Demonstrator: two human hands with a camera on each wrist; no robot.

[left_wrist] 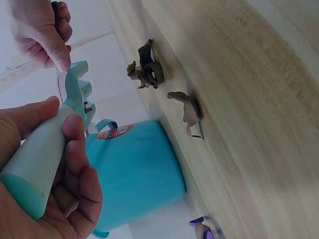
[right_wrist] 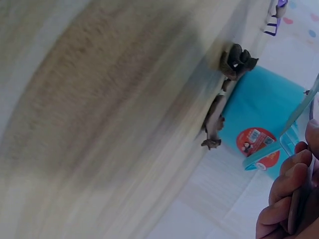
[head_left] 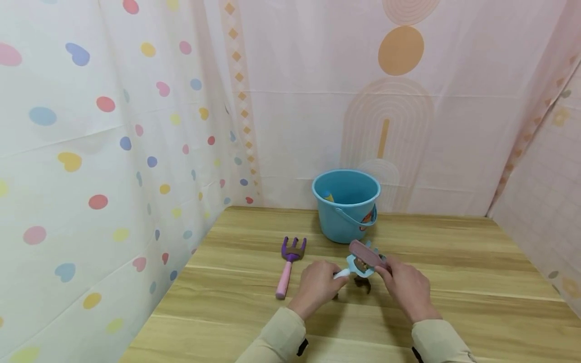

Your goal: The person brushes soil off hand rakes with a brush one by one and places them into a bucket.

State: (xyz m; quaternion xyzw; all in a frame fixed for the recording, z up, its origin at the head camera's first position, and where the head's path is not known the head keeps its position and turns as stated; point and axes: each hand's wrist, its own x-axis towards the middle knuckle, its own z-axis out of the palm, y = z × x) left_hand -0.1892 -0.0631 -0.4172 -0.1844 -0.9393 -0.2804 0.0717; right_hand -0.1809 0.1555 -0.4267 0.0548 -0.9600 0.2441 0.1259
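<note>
Blue bucket [head_left: 339,221], one, upright on the tabletop [head_left: 458,267]. Purple-and-pink fork [head_left: 284,278], one, lying left of the left hand [head_left: 318,283]. Pale blue rake [left_wrist: 42,154], one: handle within that hand's curled fingers, head raised beyond them. Mauve flat tool [head_left: 364,253], one: gripped by bent fingers of the right hand [head_left: 407,288], at the rake's head. Brown scraps [left_wrist: 188,113], several, beneath. Both forearms extended forward, hands near each other.

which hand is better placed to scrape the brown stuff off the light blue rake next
Right, most likely: the right hand holds the flat mauve tool at the rake head, by the brown stuff, while the left hand is occupied gripping the rake's handle.
</note>
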